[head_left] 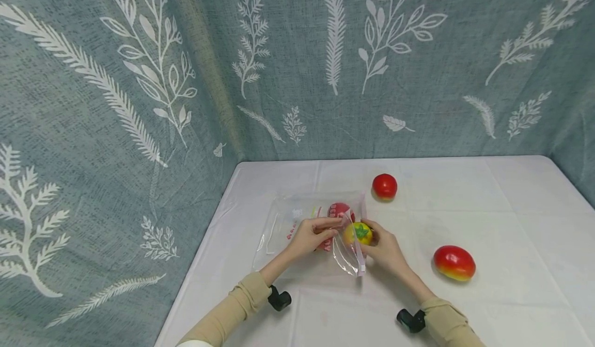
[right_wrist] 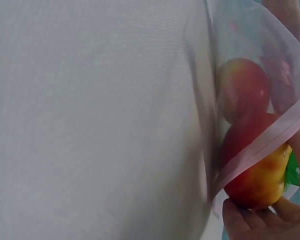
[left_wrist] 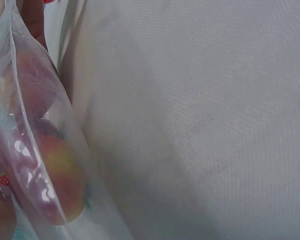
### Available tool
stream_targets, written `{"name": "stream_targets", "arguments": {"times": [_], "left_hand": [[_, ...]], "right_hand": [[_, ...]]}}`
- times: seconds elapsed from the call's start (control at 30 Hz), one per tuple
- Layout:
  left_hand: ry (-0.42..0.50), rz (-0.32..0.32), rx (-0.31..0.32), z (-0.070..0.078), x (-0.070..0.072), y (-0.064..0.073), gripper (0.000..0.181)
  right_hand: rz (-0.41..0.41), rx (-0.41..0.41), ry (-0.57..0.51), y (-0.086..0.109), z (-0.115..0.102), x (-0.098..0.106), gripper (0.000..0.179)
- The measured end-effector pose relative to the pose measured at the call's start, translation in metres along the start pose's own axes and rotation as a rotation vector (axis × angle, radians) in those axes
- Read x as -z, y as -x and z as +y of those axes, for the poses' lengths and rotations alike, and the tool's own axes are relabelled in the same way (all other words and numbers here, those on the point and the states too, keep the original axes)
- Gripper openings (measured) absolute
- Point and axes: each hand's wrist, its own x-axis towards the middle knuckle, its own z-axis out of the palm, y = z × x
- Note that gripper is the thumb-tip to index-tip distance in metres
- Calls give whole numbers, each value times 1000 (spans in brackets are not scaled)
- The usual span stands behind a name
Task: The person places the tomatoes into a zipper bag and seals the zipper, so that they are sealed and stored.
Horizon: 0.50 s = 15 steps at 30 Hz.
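Observation:
A clear zip bag (head_left: 283,210) with red print lies on the table, its mouth facing right. My left hand (head_left: 308,237) pinches the upper layer of the bag near the mouth. My right hand (head_left: 387,248) grips a red-and-yellow fruit (head_left: 362,232) with a green leafy top, partly inside the mouth. In the right wrist view the bag's pale pink edge (right_wrist: 265,145) crosses this fruit. Deeper in the bag sits a red fruit (head_left: 340,210), also visible through the plastic as a reddish fruit (right_wrist: 243,90) in the right wrist view.
A round red fruit (head_left: 384,187) lies beyond the bag toward the back. An oval red-and-yellow fruit (head_left: 454,263) rests on the white-covered table (head_left: 511,233) to the right. Patterned blue-green curtains (head_left: 297,68) stand behind and to the left.

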Motion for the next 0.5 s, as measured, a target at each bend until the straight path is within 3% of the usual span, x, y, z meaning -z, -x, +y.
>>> {"name": "stream_targets", "arguments": {"times": [0.5], "left_hand": [[20, -5, 29, 0, 2, 4, 32]], "right_hand": [[-64, -21, -40, -3, -2, -12, 62]]}}
